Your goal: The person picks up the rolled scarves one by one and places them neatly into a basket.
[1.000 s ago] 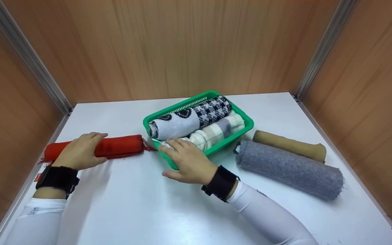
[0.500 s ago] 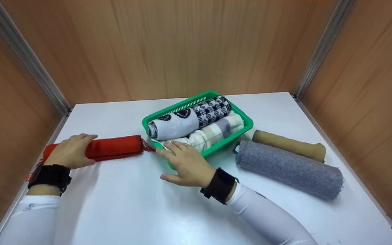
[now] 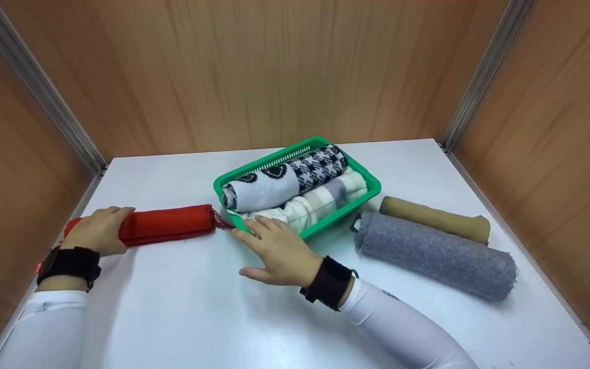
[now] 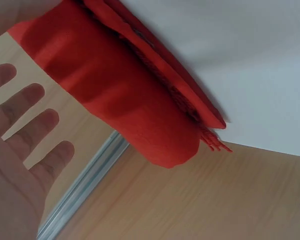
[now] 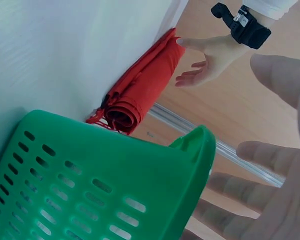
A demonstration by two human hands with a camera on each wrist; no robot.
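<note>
Drawn farther left along the red roll over the past second, a person's left hand masks its left stretch from the head view; the right hand has eased slightly back, its spread fingertips covering part of the pale checked roll in the green basket; left fingers are straight and apart, thumb cropped in the left wrist view, contact unclear; the red roll lies beside them, long axis running left to right, fringe pointing away from those fingers toward the basket.
</note>
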